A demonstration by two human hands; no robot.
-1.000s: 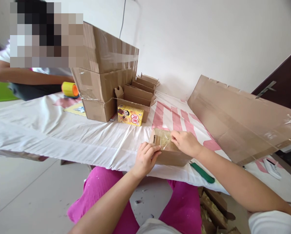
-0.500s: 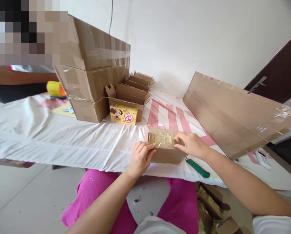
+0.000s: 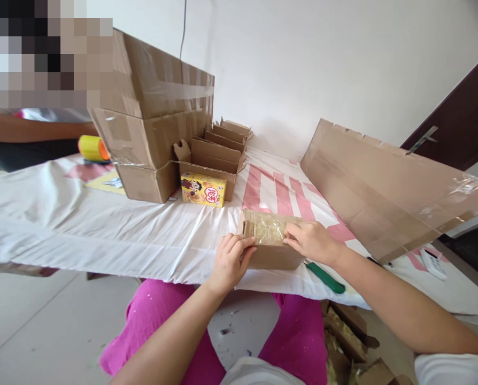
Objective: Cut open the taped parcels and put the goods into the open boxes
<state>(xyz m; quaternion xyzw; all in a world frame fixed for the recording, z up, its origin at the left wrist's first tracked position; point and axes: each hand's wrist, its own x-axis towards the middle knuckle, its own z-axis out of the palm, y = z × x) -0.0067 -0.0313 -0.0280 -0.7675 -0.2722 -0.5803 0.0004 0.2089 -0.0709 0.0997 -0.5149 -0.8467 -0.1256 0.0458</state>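
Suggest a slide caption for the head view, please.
Left hand and right hand on a taped cardboard box, green utility knife beside it on the tablecloth.

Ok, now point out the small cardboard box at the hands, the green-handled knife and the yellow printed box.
Small cardboard box [image 3: 274, 257]: head view, on its side facing the wearer.
Green-handled knife [image 3: 325, 277]: head view, mid-handle.
Yellow printed box [image 3: 203, 190]: head view, middle of its printed face.

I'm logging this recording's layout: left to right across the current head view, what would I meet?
Yellow roll, yellow box, small taped carton, green cutter, dark door.
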